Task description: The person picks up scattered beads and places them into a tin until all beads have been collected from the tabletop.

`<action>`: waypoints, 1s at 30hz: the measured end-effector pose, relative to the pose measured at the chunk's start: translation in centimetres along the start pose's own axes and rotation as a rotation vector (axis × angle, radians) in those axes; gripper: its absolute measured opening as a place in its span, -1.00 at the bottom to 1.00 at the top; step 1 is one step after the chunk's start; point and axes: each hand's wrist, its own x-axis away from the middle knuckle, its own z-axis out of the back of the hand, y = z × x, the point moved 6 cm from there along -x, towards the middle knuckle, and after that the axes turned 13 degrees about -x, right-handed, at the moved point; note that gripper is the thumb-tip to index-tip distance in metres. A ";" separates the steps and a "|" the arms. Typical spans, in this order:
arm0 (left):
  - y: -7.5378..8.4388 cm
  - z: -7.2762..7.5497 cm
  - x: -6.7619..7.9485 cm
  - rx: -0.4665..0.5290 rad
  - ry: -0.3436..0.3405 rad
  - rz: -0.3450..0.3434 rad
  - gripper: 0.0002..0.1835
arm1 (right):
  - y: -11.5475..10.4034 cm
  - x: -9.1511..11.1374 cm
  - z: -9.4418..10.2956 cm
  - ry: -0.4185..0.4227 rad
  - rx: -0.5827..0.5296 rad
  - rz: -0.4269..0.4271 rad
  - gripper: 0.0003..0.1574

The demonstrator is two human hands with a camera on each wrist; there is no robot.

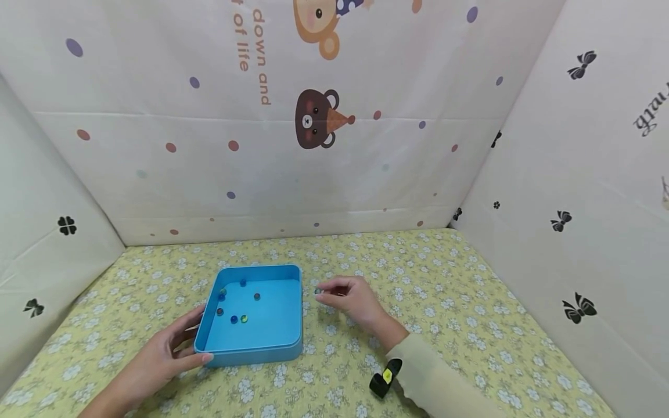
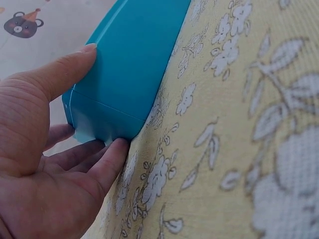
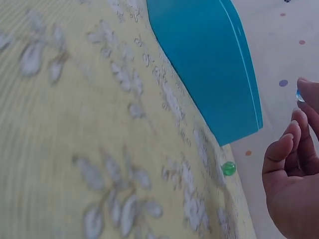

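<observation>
A square blue tray (image 1: 261,355) stands on the flowered cloth, its sides also filling part of both wrist views. Inside lie several glass marbles, among them a dark blue marble (image 1: 234,319), a yellow-green marble (image 1: 244,319) and a reddish-brown marble (image 1: 256,296). My left hand (image 1: 164,354) grips the tray's near left corner, thumb (image 2: 75,69) on one side and fingers around the other. To the right of the tray, my right hand (image 1: 352,299) pinches a clear bluish marble (image 3: 299,96) between thumb and fingertip. A green marble (image 3: 229,169) rests on the cloth near the tray's corner.
Yellow flowered cloth (image 1: 418,302) covers the table. White printed sheets, such as the back sheet (image 1: 272,174) and the right sheet (image 1: 522,244), rise around it. A black strap with a yellow mark (image 1: 385,377) sits by the right sleeve (image 1: 439,377).
</observation>
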 end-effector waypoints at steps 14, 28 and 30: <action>0.2 0.3 0.0 -0.062 0.031 0.004 0.12 | -1.2 -1.0 -2.3 -0.010 0.021 0.035 -0.64; 0.3 0.3 0.1 -0.053 0.027 -0.012 0.11 | -1.5 -1.9 -4.1 -0.035 -0.013 0.062 -0.70; 0.2 0.2 0.1 -0.049 0.020 -0.015 0.12 | -1.5 -2.0 -4.3 -0.031 -0.011 0.055 -0.70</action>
